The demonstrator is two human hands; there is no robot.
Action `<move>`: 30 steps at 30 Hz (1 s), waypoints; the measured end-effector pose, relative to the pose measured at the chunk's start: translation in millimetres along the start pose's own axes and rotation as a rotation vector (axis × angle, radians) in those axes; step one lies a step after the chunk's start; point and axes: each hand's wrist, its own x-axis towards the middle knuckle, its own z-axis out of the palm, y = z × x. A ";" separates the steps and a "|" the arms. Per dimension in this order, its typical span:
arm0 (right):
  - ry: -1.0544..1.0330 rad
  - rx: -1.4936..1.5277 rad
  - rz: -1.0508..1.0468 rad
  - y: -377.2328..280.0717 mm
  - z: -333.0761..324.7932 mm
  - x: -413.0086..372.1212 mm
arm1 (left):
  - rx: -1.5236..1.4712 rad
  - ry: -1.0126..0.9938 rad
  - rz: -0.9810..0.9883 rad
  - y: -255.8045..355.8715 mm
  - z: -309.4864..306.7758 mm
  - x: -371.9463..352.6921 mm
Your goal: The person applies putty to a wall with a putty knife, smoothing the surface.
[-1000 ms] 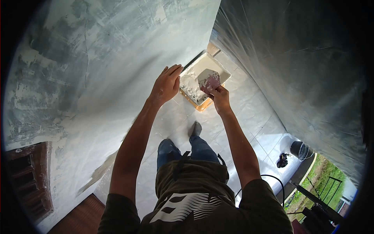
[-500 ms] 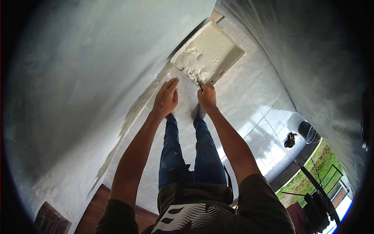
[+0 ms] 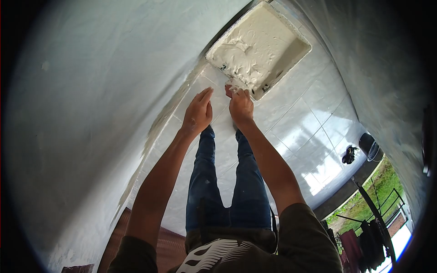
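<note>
A rectangular tub of thick off-white putty stands on the tiled floor against the wall. Just short of its near edge, my right hand is closed around a putty knife, mostly hidden by the fingers. A lump of wet putty sits on the tool, and a reddish-brown part of it shows beside the thumb. My left hand hovers to the left, its fingers stretched out together and holding nothing. The two hands are apart.
A pale, smeared wall rises along the left, and another grey wall curves along the right. Pale tiles cover the floor. A dark bucket and a small black object are near the doorway at the right.
My right hand has drawn the putty knife back out of the tub with putty on it and turned it toward the left. My left hand stays nearly in place; the view has shifted.
</note>
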 end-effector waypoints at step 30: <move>0.023 1.063 0.938 23.3 -9.9 -121.7 | -0.091 -0.049 -0.061 -2.8 32.7 0.5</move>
